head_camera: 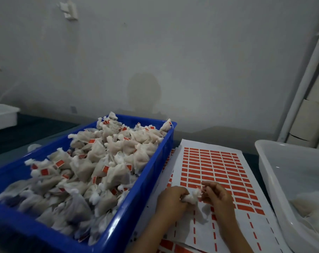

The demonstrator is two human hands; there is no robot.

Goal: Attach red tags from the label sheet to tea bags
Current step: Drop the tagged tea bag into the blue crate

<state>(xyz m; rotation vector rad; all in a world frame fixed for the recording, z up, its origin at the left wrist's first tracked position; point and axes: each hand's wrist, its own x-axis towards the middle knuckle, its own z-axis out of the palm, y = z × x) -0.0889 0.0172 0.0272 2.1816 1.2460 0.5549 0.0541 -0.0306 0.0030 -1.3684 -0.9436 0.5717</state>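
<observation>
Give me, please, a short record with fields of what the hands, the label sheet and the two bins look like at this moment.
left hand: grips a tea bag above the sheet
right hand: pinches at the top of the same bag
label sheet: flat on the table, near rows already stripped of red tags
blue crate: left of the sheet, heaped with tagged bags
white tub: right of the sheet, some white bags inside

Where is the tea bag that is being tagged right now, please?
In the head view it sits low and centre-right, the tea bag held between the left hand and right hand above the label sheet.
</observation>
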